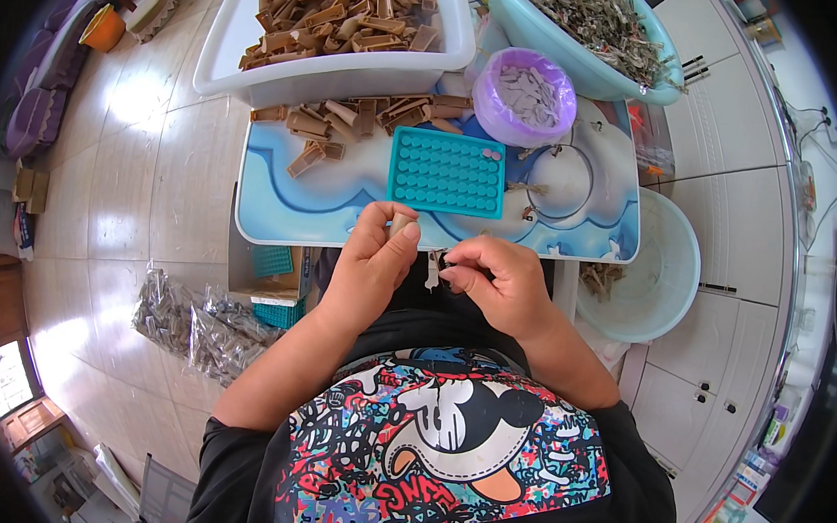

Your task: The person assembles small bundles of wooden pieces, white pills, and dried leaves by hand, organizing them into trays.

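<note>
My left hand is closed in a pinch on a small tan plastic casing, in front of the table's near edge. To its right, my right hand has thumb and forefinger pressed together on a small silvery-white part with dark bits; its exact kind is too small to tell. Just beyond both hands lies a teal tray with rows of round pockets. A pair of pale round pieces sit at its far right corner. Loose tan casings are scattered to the tray's far left.
A white tub heaped with tan casings stands at the back. Beside it are a purple-lined bowl of grey pieces and a light-blue basin of tangled parts. Another basin stands right of the table, and bagged parts lie on the floor.
</note>
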`<state>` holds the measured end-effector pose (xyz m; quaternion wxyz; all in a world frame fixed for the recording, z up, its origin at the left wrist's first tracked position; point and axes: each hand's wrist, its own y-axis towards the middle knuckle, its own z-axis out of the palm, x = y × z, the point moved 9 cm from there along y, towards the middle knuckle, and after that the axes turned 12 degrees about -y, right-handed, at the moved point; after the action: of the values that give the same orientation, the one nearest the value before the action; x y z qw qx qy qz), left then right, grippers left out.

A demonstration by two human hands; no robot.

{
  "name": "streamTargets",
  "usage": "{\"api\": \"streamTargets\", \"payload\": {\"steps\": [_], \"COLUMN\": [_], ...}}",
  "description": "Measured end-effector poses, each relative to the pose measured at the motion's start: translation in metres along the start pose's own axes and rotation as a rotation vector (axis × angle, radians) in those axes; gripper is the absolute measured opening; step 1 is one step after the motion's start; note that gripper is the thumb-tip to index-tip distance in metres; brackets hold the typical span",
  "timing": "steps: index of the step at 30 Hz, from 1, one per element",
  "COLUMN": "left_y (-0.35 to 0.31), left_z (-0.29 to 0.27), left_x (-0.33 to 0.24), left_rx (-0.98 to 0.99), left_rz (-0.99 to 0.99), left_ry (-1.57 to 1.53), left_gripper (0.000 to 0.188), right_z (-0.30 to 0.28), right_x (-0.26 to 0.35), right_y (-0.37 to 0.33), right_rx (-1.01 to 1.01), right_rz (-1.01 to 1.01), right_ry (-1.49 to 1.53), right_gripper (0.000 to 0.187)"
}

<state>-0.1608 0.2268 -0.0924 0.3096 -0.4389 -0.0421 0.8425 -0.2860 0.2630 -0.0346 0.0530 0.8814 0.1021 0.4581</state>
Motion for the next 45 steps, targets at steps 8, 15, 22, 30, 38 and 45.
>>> {"api": "streamTargets", "payload": {"steps": [8,15,22,30,38,45], "left_y": [0.003,0.001,0.003,0.001,-0.002,0.000], "left_z": [0.003,-0.001,0.008,0.015,0.016,0.010], "left_x": [-0.003,-0.004,0.019,0.021,0.012,0.011], "left_rx": [0.056,-0.017,-0.002,0.061,0.048,0.041], "left_rz": [0.109,0.031,-0.092,-0.097,-0.039,-0.027], "left_ry": [0.109,-0.015,-0.224,-0.340,-0.239,-0.172], "left_gripper": [0.024,0.027,0.031,0.032,0.032,0.023], "right_z": [-0.004,-0.003,-0.001,0.002,-0.003,0.000], "right_x": [-0.006,-0.011,0.001,0.004,0.007,0.008], "right_y": [0.003,0.005,0.009,0.007,0.009,0.011], "right_rx": [-0.106,-0.201,-0.297,-0.338,-0.312,-0.269], "right_rz": [0.013,-0.016,-0.086,-0.070,-0.077,-0.130], "right_ry": [0.212,0.241,0.101,0.036,-0.044,-0.095], "right_gripper": [0.013,0.014,0.017,0.017,0.017,0.019]}}
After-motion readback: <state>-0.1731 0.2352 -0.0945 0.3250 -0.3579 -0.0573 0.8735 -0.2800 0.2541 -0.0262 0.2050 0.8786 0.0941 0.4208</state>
